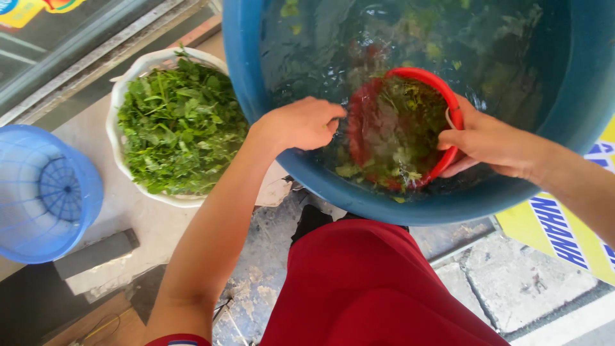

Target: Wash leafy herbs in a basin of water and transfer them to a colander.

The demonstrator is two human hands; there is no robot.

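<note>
While our right hand (493, 144) pinches the red strainer (400, 128) rim, left hand (301, 123), seemingly curled loosely, should swish greens gently underwater in the blue tub (256, 77).

Two printed signs are seen, both only in part. A flat yellow sign (564, 237) with blue lettering is laid on the ground at the right edge of the view, beside the paving stones and partly covered by the blue tub (243, 57); its full shape cannot be told. A second printed panel (29, 8), yellow with blue and red patches, is cut off at the top left corner, behind a glass pane and metal rails. No packages or screens are seen.
</note>
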